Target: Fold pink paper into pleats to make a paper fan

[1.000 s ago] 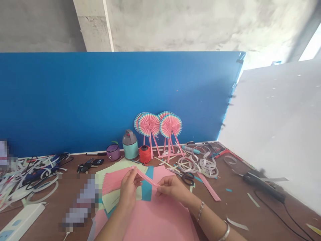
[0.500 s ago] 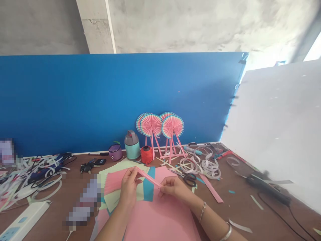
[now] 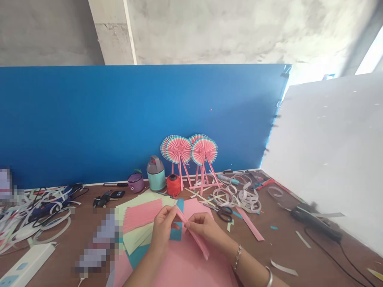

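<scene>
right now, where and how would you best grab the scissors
Probably by the dark handle loops, from above and the right: the scissors appear to lie flat, with the loops on the right and the blades pointing left, so that side should stay clear of the blades.

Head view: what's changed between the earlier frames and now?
Left hand moved right, closer to the right hand. The folded pink strip, earlier stretched between the hands, now sticks out past the right hand toward the wearer. Both hands kept hold of it; nothing else was picked up. Paper fans and scissors stayed put.
</scene>
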Motion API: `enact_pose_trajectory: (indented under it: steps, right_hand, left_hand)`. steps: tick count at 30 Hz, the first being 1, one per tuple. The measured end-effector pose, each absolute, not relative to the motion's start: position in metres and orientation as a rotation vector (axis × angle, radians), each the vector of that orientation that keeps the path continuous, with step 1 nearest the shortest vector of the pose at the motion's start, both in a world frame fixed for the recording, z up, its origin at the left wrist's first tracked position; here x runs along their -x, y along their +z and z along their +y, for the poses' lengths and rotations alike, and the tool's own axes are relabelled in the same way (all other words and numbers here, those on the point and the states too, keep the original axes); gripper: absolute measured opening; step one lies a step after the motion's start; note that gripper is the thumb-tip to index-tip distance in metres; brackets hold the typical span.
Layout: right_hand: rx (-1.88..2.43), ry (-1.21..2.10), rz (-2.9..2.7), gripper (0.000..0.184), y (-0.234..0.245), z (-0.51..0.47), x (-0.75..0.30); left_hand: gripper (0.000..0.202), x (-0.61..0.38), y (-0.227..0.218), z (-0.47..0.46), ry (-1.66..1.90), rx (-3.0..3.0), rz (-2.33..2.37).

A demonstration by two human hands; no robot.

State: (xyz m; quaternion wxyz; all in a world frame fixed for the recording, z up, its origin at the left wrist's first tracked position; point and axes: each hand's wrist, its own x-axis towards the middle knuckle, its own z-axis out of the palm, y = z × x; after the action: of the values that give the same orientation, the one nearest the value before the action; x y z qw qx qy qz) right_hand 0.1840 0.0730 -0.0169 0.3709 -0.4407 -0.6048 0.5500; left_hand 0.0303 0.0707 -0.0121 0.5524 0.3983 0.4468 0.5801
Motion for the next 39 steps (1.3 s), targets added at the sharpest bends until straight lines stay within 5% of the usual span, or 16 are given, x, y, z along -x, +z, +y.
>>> enact_pose_trajectory:
  steps: [10,39]
  right_hand:
    - [1.054,1.367,-1.505,0.041,-0.018,0.073,-0.183]
    - [1.110,1.436,-1.629,0.027,-0.015,0.073,-0.187]
  left_hand:
    - [0.037,-0.037,-0.008,0.066,1.150,-1.065,1.025]
    - [0.037,-0.021,-0.018,0.081,1.398,-0.846,1.084]
